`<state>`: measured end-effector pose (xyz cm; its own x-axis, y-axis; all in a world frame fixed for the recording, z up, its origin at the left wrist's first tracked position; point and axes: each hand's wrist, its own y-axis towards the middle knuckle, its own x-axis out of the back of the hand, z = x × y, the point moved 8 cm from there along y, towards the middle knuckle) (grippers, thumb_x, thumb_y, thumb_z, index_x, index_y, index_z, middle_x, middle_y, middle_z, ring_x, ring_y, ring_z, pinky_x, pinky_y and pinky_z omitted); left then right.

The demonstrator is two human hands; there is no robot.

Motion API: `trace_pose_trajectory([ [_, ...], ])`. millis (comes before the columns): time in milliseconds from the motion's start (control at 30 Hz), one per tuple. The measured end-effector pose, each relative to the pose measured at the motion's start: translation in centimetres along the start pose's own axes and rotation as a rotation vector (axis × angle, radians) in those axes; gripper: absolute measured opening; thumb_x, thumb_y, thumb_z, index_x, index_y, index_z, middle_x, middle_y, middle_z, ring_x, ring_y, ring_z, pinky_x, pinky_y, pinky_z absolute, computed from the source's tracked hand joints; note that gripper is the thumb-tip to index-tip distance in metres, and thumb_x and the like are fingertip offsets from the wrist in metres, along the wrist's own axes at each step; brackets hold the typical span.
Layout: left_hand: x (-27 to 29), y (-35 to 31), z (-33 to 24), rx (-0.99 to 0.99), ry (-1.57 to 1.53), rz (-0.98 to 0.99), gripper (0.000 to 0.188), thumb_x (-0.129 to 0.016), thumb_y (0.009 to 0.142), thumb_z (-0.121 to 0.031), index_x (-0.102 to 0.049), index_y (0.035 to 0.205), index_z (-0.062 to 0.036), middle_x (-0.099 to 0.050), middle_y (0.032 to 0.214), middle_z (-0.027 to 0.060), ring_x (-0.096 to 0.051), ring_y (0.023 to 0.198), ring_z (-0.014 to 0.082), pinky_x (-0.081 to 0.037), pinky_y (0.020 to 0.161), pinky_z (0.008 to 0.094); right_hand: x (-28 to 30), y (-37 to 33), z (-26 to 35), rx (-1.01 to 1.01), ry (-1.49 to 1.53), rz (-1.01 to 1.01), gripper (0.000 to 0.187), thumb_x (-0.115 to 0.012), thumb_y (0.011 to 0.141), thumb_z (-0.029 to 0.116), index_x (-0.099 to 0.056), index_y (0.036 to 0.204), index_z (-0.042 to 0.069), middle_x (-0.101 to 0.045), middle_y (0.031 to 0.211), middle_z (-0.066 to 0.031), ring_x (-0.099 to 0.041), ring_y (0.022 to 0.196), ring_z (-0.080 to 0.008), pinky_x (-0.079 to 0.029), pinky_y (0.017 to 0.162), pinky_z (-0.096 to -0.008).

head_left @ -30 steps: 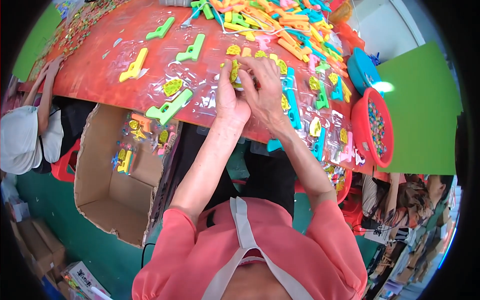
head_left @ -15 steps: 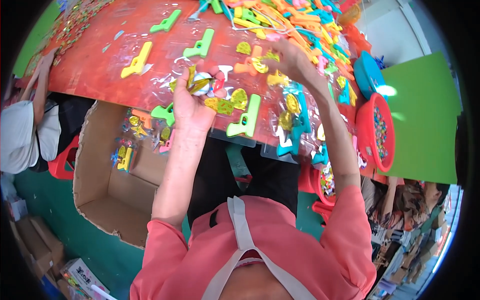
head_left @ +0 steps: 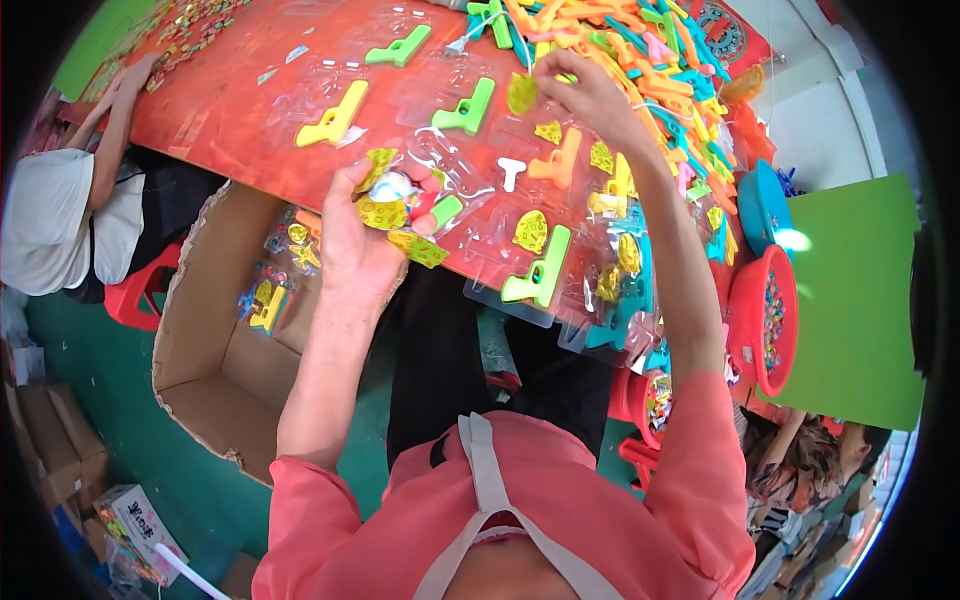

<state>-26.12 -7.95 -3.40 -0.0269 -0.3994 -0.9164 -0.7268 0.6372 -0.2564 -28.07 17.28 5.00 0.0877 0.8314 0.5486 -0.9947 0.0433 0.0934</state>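
Right, I am looking down over the red table (head_left: 230, 110) and my left hand (head_left: 365, 240) is curling around a small bundle of yellow-green paper cards (head_left: 385, 212), with something roundish and pale tucked among them; I cannot tell what that is. The fingers are clenching enough to keep the stack fanned against the palm, presumably so single cards are peeling off easily. My right hand (head_left: 590, 95) is reaching farther up the table, pinching one yellow-green card (head_left: 521, 92) between thumb and fingertips, holding it just above the clear blister trays (head_left: 500, 230). So the loose card is sitting at the fingertips of that hand, well apart from the bundle.

Toy pistols are lying in the trays: a green pistol (head_left: 538, 270) near the table edge, a yellow pistol (head_left: 333, 115) to the left. A heap of bright plastic parts (head_left: 610, 40) is piling along the far side. A cardboard box (head_left: 215, 360) is standing open below the table edge, beside my left forearm. Another person's arm (head_left: 115, 110) is resting at the far left corner.
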Motion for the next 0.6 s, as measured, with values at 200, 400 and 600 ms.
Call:
trace_pose_trajectory([
  [200,1.9,-0.1,-3.4,-0.040,0.046,-0.081,0.025,-0.046,0.097,-0.023,-0.055,0.106,-0.0021,-0.063,0.096,0.0154,-0.061,0.086,0.0270,-0.044,0.051,0.0339,-1.4,7.7,-2.6,0.161,-0.164,0.177,0.007,-0.054,0.094,0.011,-0.055,0.096,0.005,-0.057,0.086,0.0021,-0.058,0.081,-0.0052,-0.044,0.066,-0.0215],
  [400,2.5,0.2,-4.0,-0.015,0.118,-0.079,0.020,-0.051,0.096,-0.024,-0.055,0.108,-0.0092,-0.066,0.088,0.0104,-0.064,0.082,0.0251,-0.045,0.050,0.0339,-4.9,11.9,-1.7,0.426,-0.579,0.385,0.010,-0.056,0.090,0.006,-0.058,0.100,0.005,-0.059,0.093,-0.0052,-0.058,0.087,-0.0185,-0.047,0.077,-0.0313],
  [600,1.8,1.4,-2.4,0.035,0.150,-0.064,0.022,-0.053,0.093,-0.023,-0.054,0.110,-0.0103,-0.067,0.090,0.0112,-0.065,0.083,0.0239,-0.047,0.050,0.0342,-5.5,13.4,-1.8,0.441,-0.787,0.227,0.020,-0.064,0.087,0.018,-0.063,0.104,0.007,-0.061,0.094,-0.0105,-0.061,0.088,-0.0245,-0.048,0.075,-0.0371],
])
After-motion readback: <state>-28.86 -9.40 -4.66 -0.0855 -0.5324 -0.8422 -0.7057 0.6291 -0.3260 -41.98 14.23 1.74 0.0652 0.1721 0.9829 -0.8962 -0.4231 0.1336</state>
